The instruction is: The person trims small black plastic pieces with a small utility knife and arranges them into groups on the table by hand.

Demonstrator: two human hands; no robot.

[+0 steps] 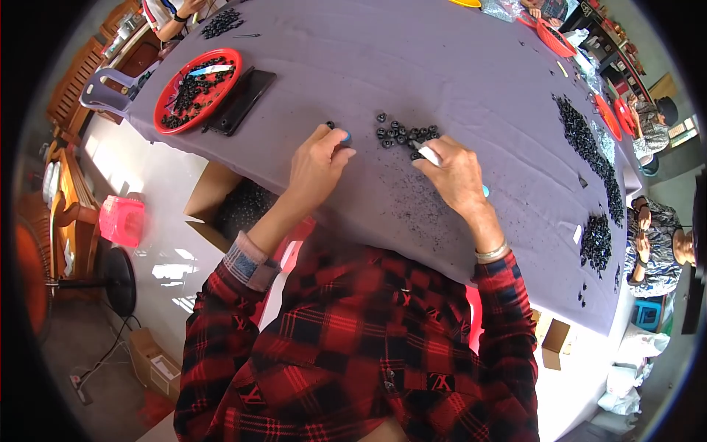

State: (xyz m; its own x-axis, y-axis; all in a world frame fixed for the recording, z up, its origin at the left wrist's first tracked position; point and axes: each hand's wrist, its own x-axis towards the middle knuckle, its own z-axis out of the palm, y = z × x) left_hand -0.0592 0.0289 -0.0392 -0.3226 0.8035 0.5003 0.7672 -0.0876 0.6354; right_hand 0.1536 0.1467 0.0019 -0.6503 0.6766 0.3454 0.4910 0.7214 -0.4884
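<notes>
One large table (pixel 456 81) covered in a grey-purple cloth fills the upper half of the view, its near edge running just in front of the person in a red and black checked shirt. At the far left corner sits one round red tray (pixel 163 118) holding many small black rings and one pale tool; one dark phone (pixel 241 99) lies touching the tray's right side. Along the right edge run two long heaps of black rings (pixel 585 151), too many to count, beside two red trays (pixel 615 114). Near the middle of the table, toward the near edge, lies one small cluster of black rings (pixel 401 135), roughly a dozen, loosely touching each other, with fine black crumbs scattered on the cloth below it.

The left hand (pixel 318 163) rests on the cloth just left of the cluster, its fingers curled together and pinching a small blue-tipped piece (pixel 345 136), with one stray ring (pixel 331 124) just beyond the fingertips. The right hand (pixel 456 177) lies at the cluster's right side, its fingers closed around one white tool (pixel 429 154) whose tip touches the nearest rings. One silver bangle (pixel 492 253) circles the right wrist.

Off the table's left corner stand one pink stool (pixel 121 219) and one open cardboard box (pixel 232 206).
</notes>
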